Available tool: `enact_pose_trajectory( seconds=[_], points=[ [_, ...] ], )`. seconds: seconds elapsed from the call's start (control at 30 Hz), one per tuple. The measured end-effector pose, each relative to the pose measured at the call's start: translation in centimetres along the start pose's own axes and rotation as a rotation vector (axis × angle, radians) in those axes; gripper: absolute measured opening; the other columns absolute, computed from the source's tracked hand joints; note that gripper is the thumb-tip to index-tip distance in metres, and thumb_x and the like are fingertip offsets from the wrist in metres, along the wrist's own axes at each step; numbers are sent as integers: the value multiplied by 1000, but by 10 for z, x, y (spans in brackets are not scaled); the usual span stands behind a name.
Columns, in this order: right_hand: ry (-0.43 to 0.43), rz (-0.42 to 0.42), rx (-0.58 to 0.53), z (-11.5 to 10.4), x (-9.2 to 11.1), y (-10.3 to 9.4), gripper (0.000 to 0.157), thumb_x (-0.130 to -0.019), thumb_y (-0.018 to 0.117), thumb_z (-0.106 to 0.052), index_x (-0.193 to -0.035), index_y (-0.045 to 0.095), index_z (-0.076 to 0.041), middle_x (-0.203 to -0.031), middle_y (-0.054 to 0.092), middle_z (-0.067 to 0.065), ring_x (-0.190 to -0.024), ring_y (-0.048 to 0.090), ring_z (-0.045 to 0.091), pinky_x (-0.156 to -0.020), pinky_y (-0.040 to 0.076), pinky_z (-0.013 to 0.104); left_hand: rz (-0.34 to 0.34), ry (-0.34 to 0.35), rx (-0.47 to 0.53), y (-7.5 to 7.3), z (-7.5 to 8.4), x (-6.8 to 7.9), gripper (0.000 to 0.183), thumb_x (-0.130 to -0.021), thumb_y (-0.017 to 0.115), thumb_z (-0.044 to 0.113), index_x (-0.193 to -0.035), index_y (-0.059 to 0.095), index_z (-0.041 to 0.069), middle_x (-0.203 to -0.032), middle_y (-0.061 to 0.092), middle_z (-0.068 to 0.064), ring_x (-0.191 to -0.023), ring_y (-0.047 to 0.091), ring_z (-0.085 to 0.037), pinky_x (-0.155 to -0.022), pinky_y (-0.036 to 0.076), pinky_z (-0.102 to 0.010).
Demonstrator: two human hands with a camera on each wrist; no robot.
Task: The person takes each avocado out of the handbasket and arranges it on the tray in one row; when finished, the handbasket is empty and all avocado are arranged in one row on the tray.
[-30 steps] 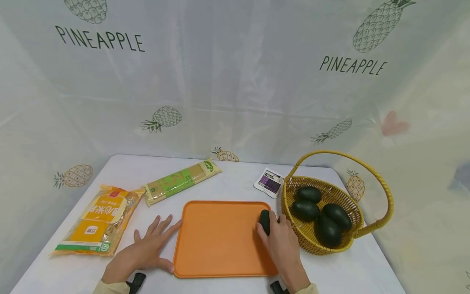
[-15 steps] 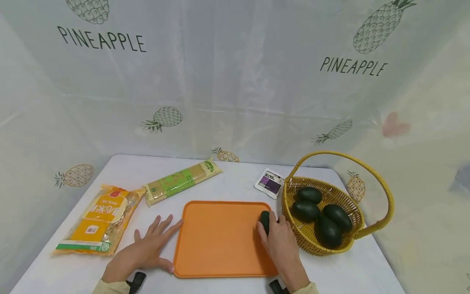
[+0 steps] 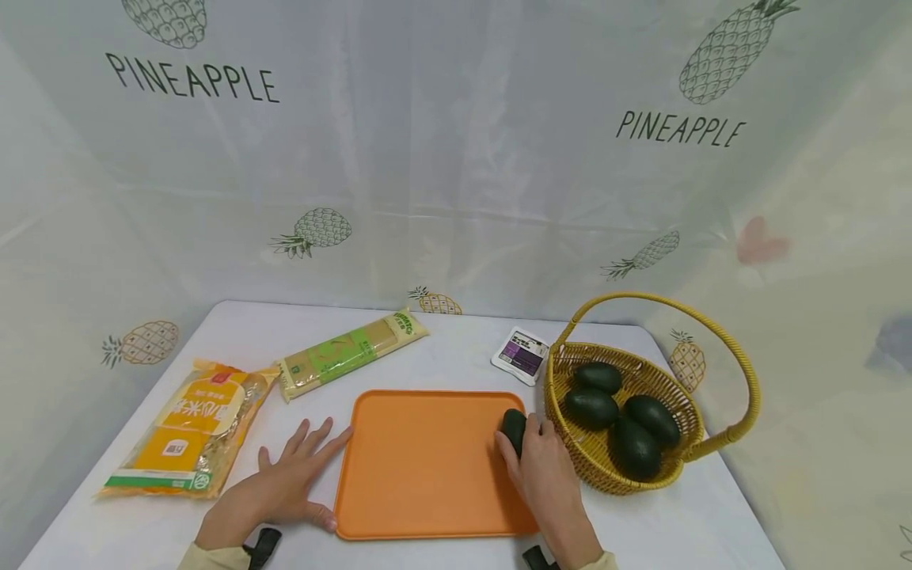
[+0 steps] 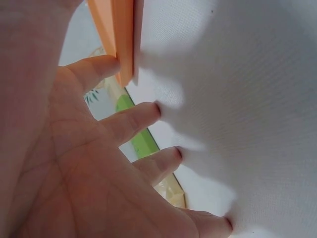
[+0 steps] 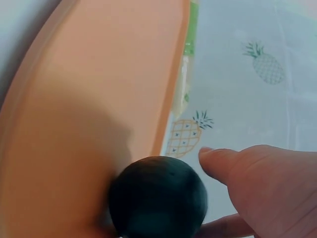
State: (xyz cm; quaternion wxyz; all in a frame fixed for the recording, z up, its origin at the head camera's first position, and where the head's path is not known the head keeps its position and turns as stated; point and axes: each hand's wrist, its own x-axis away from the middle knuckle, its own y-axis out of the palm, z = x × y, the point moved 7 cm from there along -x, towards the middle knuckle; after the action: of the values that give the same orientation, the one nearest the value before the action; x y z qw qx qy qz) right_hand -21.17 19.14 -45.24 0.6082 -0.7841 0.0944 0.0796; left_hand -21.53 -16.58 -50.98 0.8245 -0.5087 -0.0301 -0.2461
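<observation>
Dark green and rounded, an avocado [image 3: 513, 428] lies at the right side of the orange tray [image 3: 427, 467]. My right hand [image 3: 550, 479] holds it from the near right, thumb on its left and fingers over its far side. In the right wrist view the avocado [image 5: 157, 198] shows end-on over the tray's surface. My left hand [image 3: 281, 491] spreads its fingers at the tray's left edge. The left wrist view shows fingertips [image 4: 151, 111] on the white cloth and one finger at the tray's rim [image 4: 124, 44].
A yellow wicker basket [image 3: 598, 467] with a tall handle stands right of the tray, holding several avocados [image 3: 636, 449]. Behind lie a small purple-and-white packet [image 3: 522, 355] and a green-labelled noodle pack [image 3: 352, 354]. A large orange-and-clear bag [image 3: 188, 427] lies at left.
</observation>
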Motion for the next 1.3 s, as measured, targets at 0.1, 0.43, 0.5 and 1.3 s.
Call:
enact_pose_trajectory(
  seconds=[0.1,0.43,0.5,1.3],
  points=[
    [1,14,4,1,2,-6,56,-101,74,-41,-113,61,12,-97,66,26,-79,75,40,-70,65,50,2,0,-1,0,1,0,134,-59,95,60,-170,29,23,-178,18,-25,-160,5,-64,-101,-2,-101],
    [27,-12,-5,4,13,-35,56,-101,74,-43,-116,65,10,-100,68,26,-84,75,41,-79,65,56,4,-1,12,-1,1,0,134,-59,96,59,-170,29,23,-178,19,-26,-160,5,-65,-100,-2,-101],
    [29,-13,-12,5,14,-41,53,-101,73,-43,-114,66,8,-97,68,24,-80,74,39,-77,65,55,5,3,12,-1,1,0,134,-59,96,59,-170,29,23,-177,19,-26,-160,5,-65,-100,-2,-101],
    [-26,183,-93,25,13,-81,43,-100,77,-26,-125,70,9,-108,73,32,-86,75,49,-79,63,64,3,19,20,1,0,2,135,-59,94,61,-170,29,22,-177,17,-27,-159,4,-66,-99,-2,-101]
  ],
)
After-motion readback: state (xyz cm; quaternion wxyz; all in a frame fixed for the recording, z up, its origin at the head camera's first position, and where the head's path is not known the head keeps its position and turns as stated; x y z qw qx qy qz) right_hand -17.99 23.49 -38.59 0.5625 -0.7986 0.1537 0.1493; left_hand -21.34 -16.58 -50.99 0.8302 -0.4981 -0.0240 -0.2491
